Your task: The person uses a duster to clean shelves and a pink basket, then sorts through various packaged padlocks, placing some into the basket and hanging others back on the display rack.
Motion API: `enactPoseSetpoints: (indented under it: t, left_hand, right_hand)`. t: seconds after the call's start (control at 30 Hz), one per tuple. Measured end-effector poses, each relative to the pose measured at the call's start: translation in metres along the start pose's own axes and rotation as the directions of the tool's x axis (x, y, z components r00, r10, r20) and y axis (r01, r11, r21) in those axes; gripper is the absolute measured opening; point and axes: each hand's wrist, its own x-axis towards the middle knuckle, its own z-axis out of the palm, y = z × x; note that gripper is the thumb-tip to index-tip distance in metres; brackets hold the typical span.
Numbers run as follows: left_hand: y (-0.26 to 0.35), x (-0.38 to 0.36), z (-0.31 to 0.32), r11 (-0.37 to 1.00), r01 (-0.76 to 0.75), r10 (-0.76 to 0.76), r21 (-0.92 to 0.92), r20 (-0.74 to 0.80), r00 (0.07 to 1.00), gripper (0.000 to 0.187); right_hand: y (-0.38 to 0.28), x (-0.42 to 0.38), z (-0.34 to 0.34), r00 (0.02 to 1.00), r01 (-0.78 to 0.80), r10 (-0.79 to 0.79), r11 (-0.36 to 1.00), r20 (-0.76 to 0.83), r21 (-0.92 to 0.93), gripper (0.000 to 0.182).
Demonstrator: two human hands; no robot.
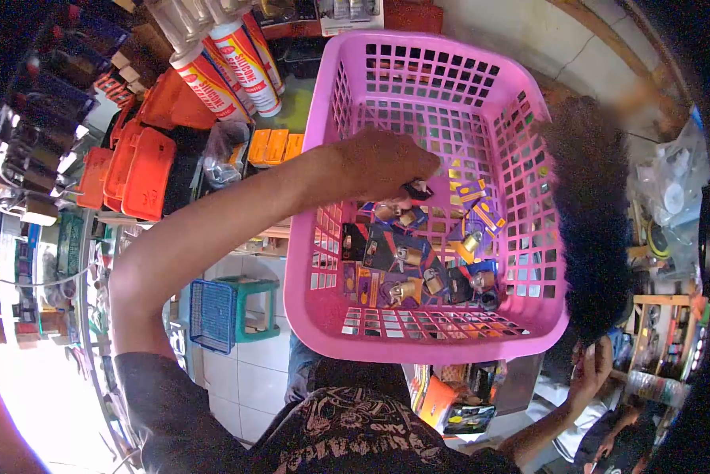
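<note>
Pink plastic lattice basket (434, 348) centre-frame, dark fluffy duster (596, 213) at right.
Right hand (593, 371), lower right, grips the duster; left hand (382, 163), centre, above carded brass padlocks (404, 293), pinches a small black packet (419, 189); best keep the fluff clear.

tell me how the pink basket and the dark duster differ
The pink basket is wide with latticed walls; the dark duster is long and fluffy. The basket contains padlocks, with the left hand reaching inside; the duster is gripped in the right hand.
</note>
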Motion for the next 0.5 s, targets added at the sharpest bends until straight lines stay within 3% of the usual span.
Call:
enactPoseSetpoints:
  t: [0.13,0.2,0.27,0.33,0.37,0.4,0.43,0.47,0.5]
  left_hand:
    - [-0.008,0.000,0.003,0.990,-0.014,0.000,-0.138,-0.101,0.995,0.033]
    - [-0.012,-0.001,0.006,0.974,-0.052,0.013,-0.220,-0.178,0.984,0.029]
    - [-0.012,-0.008,0.000,0.949,-0.102,0.026,-0.297,-0.252,0.967,0.026]
    - [0.009,-0.025,-0.029,0.749,0.062,-0.204,-0.660,-0.140,0.969,0.021]
    - [0.015,-0.030,-0.030,0.755,0.064,-0.212,-0.653,-0.150,0.966,0.021]
    - [0.020,-0.039,-0.033,0.668,-0.059,-0.221,-0.742,-0.274,0.936,0.020]
    - [0.024,-0.053,-0.036,0.582,-0.190,-0.255,-0.791,-0.399,0.881,0.019]
    - [0.028,-0.066,-0.037,0.614,-0.176,-0.288,-0.770,-0.426,0.858,0.019]
    - [0.032,-0.079,-0.035,0.524,-0.263,-0.348,-0.810,-0.485,0.802,0.020]
  right_hand:
    - [-0.010,0.004,0.023,0.997,0.008,-0.003,0.997,-0.073,0.073,0.042]
    - [-0.010,0.013,0.015,0.979,0.028,-0.031,0.999,0.201,0.016,0.043]
    - [0.006,0.008,0.011,0.990,0.017,-0.021,0.999,0.137,0.032,0.043]
    - [0.013,0.004,0.013,0.997,0.012,-0.016,0.999,0.076,0.049,0.044]
    - [0.022,0.001,0.011,1.000,-0.024,0.025,0.999,-0.013,0.026,0.045]
    - [0.027,0.005,0.014,0.994,-0.053,0.054,0.998,-0.091,0.016,0.046]
    - [0.003,-0.003,0.036,0.989,-0.078,0.095,0.987,-0.113,0.143,0.048]
    - [0.032,0.001,0.027,0.995,0.048,-0.035,0.989,-0.089,0.143,0.049]
    - [0.006,-0.004,0.043,0.988,-0.131,0.151,0.944,-0.044,0.304,0.048]
